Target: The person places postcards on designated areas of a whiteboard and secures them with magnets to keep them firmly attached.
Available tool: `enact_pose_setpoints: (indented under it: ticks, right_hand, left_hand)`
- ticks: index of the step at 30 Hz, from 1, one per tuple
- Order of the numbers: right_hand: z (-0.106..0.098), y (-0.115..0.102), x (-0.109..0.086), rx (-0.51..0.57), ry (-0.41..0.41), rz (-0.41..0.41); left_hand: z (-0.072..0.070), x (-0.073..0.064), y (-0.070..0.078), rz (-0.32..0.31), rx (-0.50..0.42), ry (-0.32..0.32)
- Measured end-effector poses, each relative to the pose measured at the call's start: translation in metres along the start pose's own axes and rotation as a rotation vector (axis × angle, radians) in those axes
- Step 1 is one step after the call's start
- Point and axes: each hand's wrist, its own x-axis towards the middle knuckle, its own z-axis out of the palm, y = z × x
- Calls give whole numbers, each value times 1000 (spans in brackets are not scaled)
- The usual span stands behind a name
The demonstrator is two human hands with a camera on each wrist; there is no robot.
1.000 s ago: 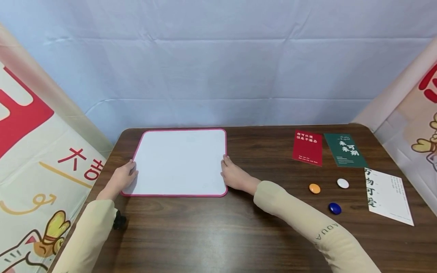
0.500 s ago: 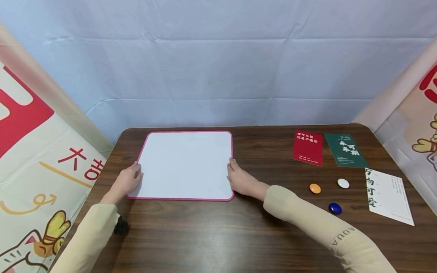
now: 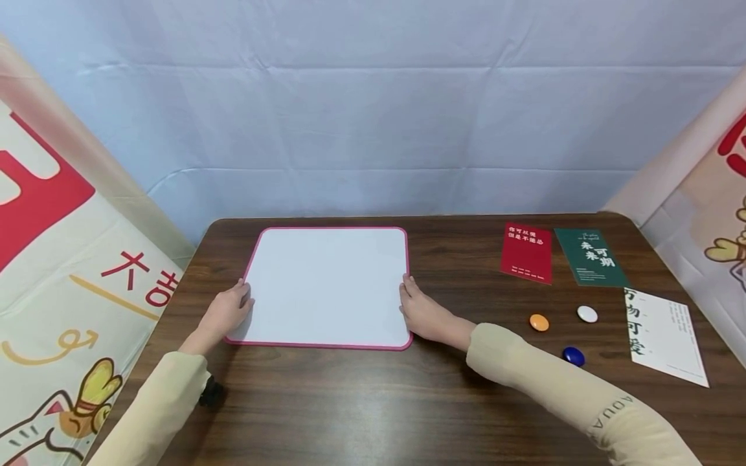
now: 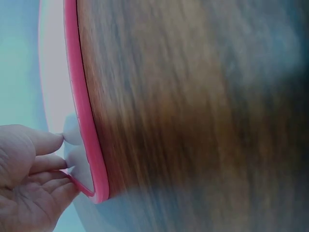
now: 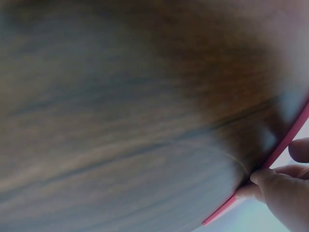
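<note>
A white whiteboard (image 3: 329,288) with a pink frame lies flat on the brown wooden table, left of its middle. My left hand (image 3: 229,310) grips its left edge near the front corner. In the left wrist view, the thumb and a finger of that hand (image 4: 36,169) touch the white face, with the other fingers at the pink frame (image 4: 83,96). At the opposite edge my right hand (image 3: 425,314) holds the board. The right wrist view has its fingers (image 5: 277,181) bent over the pink rim (image 5: 285,140); part of this hand is cut off there.
On the right of the table (image 3: 361,408) lie a red card (image 3: 526,254), a green card (image 3: 591,257) and a white card (image 3: 667,336). Beside them are orange (image 3: 539,322), white (image 3: 587,314) and blue (image 3: 574,356) round buttons. A pale cloth (image 3: 361,116) hangs behind.
Both hands have shifted the whiteboard to the right and slightly toward me across the table. The cards and round buttons have stayed in place.
</note>
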Motion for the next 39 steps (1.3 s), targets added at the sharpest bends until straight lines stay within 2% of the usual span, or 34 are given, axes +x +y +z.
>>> enact_pose_setpoints:
  ticks: [5, 10, 12, 25, 30, 33, 39]
  right_hand:
    - [-1, 1, -6, -11, 9, -4]
    - [-2, 2, -14, 107, -1, 60]
    - [-2, 3, -17, 124, 3, 67]
    - [1, 9, -35, 62, 55, 27]
    - [0, 9, -42, 157, 49, 83]
    - [-2, 10, -47, 222, 18, 144]
    - [-4, 13, -54, 292, -37, 198]
  left_hand:
    - [2, -3, 7, -1, -10, 4]
    - [5, -6, 13, 17, -7, 21]
    - [6, -8, 16, 19, -9, 25]
    - [10, -14, 31, 28, -14, 35]
    - [11, -16, 37, 44, -10, 42]
    - [12, -17, 41, 53, -3, 50]
    - [16, -20, 48, 64, 0, 73]
